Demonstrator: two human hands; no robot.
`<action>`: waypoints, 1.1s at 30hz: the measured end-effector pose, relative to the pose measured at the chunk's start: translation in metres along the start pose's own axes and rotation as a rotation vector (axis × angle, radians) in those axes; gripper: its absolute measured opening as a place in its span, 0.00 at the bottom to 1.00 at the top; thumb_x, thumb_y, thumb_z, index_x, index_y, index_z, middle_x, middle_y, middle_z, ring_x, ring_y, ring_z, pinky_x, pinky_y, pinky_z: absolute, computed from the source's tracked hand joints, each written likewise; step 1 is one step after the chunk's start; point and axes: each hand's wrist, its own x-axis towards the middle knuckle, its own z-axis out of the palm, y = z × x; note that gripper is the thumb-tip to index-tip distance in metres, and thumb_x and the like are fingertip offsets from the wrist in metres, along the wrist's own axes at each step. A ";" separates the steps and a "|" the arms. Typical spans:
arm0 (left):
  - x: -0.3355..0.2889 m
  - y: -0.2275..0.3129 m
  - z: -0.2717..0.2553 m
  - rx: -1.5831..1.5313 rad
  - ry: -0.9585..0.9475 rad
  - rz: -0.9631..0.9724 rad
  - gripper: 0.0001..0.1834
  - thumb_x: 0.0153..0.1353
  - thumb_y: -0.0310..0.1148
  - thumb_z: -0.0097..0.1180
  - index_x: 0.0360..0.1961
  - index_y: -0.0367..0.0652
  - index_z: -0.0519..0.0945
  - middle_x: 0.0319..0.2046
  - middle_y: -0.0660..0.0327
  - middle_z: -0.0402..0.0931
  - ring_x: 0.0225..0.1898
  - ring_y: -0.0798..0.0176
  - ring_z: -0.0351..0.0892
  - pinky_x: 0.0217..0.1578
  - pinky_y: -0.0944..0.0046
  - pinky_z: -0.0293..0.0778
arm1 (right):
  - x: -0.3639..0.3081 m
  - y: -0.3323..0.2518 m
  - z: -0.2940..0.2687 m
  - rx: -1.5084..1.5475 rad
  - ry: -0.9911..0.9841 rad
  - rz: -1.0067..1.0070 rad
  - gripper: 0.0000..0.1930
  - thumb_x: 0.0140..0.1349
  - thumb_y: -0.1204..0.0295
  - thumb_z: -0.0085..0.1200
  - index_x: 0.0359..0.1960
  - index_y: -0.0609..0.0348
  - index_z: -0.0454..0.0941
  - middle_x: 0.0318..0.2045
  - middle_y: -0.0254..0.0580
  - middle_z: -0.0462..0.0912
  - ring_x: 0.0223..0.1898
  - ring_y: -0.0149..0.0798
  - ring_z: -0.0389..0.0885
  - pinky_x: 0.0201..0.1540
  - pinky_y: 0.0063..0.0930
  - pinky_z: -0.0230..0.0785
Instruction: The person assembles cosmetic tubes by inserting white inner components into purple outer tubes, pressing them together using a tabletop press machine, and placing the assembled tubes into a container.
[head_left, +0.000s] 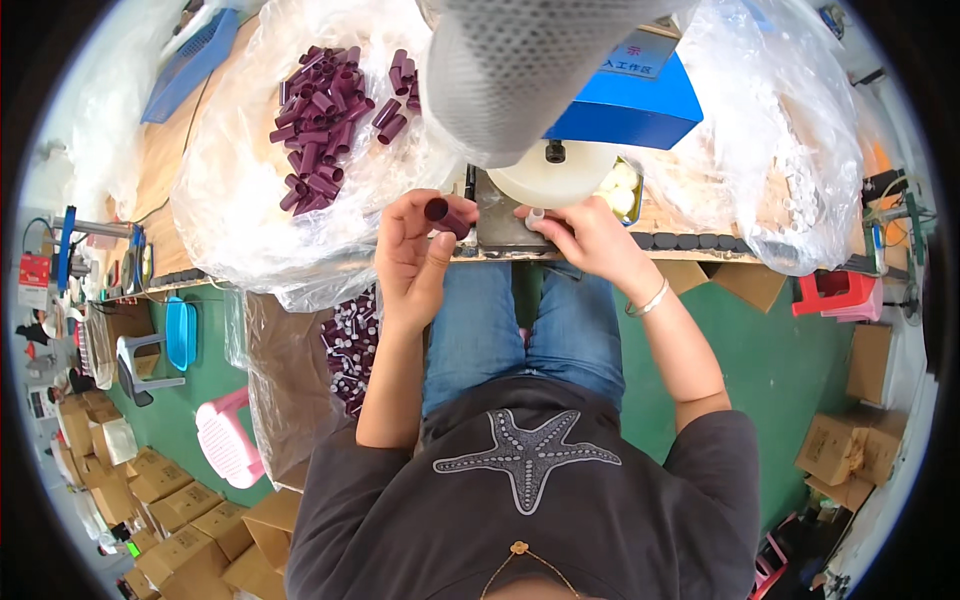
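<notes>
Between the thumb and fingers of my left hand [408, 265] is a short maroon tube [447, 220], its open end facing up toward me. My right hand [592, 240] pinches a small whitish translucent piece [535, 216] above the metal plate [505, 232] at the bench's front edge. The two hands are apart. Just beyond them, a pale round disc [545, 182] sits below a blue machine housing [640, 105]. A large grey mesh-textured shape [500, 80] hides part of the machine.
Many maroon tubes [320, 125] lie on clear plastic sheeting [225, 190] at left. More sheeting [790, 190] with small clear pieces covers the right side. A yellow-edged tray [625, 190] holds pale pieces. Beside my left forearm, a lined box [290, 370] contains maroon-and-white parts [350, 350].
</notes>
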 end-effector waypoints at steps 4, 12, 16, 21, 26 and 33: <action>-0.003 -0.002 0.006 -0.036 0.020 -0.103 0.15 0.64 0.21 0.53 0.49 0.37 0.66 0.42 0.55 0.76 0.40 0.68 0.75 0.45 0.69 0.71 | 0.002 0.002 -0.004 -0.011 -0.025 -0.021 0.10 0.59 0.77 0.55 0.42 0.59 0.83 0.32 0.48 0.83 0.32 0.48 0.82 0.39 0.34 0.73; 0.004 0.001 0.018 0.170 0.067 -0.194 0.13 0.57 0.20 0.60 0.44 0.34 0.75 0.36 0.62 0.78 0.35 0.75 0.75 0.39 0.75 0.70 | -0.003 0.005 0.001 -0.047 0.034 -0.020 0.10 0.62 0.72 0.53 0.43 0.57 0.81 0.33 0.48 0.84 0.38 0.51 0.82 0.43 0.39 0.73; 0.012 -0.004 0.026 0.066 0.043 -0.188 0.16 0.56 0.19 0.63 0.46 0.31 0.76 0.36 0.61 0.79 0.36 0.73 0.77 0.39 0.74 0.72 | 0.003 0.010 -0.008 0.048 -0.063 -0.043 0.10 0.63 0.70 0.53 0.43 0.55 0.82 0.32 0.47 0.83 0.36 0.50 0.82 0.41 0.37 0.73; 0.012 -0.004 0.026 0.045 0.022 -0.178 0.16 0.56 0.18 0.63 0.47 0.30 0.77 0.37 0.59 0.80 0.38 0.72 0.78 0.40 0.73 0.74 | 0.004 0.011 -0.008 -0.003 -0.081 -0.080 0.10 0.62 0.69 0.54 0.43 0.53 0.81 0.30 0.45 0.83 0.34 0.50 0.82 0.39 0.36 0.73; 0.010 -0.010 0.020 0.200 0.081 -0.172 0.14 0.55 0.19 0.64 0.44 0.33 0.79 0.32 0.62 0.81 0.33 0.75 0.77 0.33 0.76 0.70 | -0.015 0.003 0.025 -0.300 0.178 0.002 0.09 0.58 0.70 0.57 0.41 0.52 0.80 0.24 0.44 0.78 0.29 0.50 0.79 0.34 0.40 0.72; 0.014 -0.019 0.034 0.267 0.064 -0.125 0.14 0.53 0.20 0.65 0.43 0.32 0.79 0.31 0.63 0.81 0.30 0.77 0.74 0.30 0.76 0.68 | -0.022 -0.014 0.044 -0.349 0.418 0.171 0.11 0.55 0.72 0.60 0.41 0.53 0.79 0.28 0.42 0.78 0.35 0.45 0.73 0.37 0.38 0.68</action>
